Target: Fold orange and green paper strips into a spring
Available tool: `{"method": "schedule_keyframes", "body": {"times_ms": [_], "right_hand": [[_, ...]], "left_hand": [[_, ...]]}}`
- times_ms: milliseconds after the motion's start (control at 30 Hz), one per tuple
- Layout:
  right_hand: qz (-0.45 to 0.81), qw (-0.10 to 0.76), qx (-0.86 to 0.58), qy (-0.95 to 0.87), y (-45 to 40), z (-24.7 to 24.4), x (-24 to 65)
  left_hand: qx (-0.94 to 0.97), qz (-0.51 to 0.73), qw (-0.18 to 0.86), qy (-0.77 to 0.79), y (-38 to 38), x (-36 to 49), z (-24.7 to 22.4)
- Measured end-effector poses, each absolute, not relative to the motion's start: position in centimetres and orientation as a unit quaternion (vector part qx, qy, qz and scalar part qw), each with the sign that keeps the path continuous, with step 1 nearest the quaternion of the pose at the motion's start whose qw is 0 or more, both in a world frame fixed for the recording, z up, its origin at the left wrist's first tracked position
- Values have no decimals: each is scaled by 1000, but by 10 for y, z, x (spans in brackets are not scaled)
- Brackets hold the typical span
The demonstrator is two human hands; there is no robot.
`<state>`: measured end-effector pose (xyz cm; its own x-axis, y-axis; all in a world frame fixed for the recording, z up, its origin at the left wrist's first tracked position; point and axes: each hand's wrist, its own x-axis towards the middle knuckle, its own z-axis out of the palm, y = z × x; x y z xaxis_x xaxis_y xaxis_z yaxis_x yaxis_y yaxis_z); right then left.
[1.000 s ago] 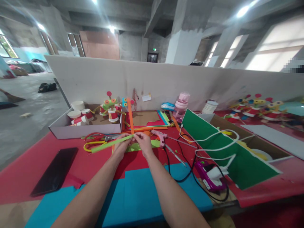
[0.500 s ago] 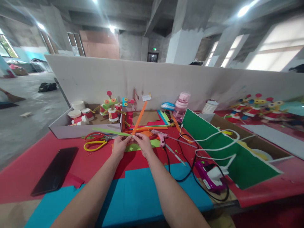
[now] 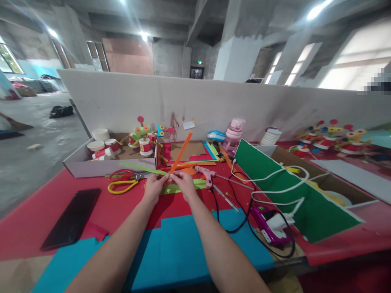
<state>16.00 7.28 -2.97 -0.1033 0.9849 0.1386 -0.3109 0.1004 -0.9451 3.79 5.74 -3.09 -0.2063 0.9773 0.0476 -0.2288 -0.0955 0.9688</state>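
Note:
My left hand [image 3: 154, 186] is closed in a pinch on a green paper strip [image 3: 142, 167], which runs out to the left. Close against it, my right hand [image 3: 183, 184] pinches the low end of an orange paper strip [image 3: 182, 151] that slants up and to the right. The two strips meet at my fingertips, where the exact join is hidden. Under the hands lies green paper [image 3: 200, 184] on the red table cover. A pink glue gun [image 3: 207, 175] rests just right of my right hand, and scissors [image 3: 124, 187] with red and yellow handles lie left of my left hand.
A white tray [image 3: 110, 169] with paper cups and a cup figure stands back left. A black phone [image 3: 71, 217] lies front left. Blue sheets [image 3: 183, 244] cover the near edge. At right are a purple power strip [image 3: 269, 230], cables and a green-sided box [image 3: 275, 183].
The orange strip's upper end has tipped a little to the right. The green strip's far end has shifted slightly. Both hands stay together in nearly the same place.

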Motion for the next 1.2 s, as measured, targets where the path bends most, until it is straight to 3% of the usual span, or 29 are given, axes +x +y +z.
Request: {"method": "schedule_keyframes", "body": {"times_ms": [167,700,1200], "right_hand": [[587,560,-354,-466,74,-29,163],[596,588,-358,-414,72,-29,156],[628,556,-343,-423,67,-22,160]], "left_hand": [[411,625,443,495,56,39,-31],[411,644,489,421,56,42,-29],[434,632,470,438,54,40,-27]]}}
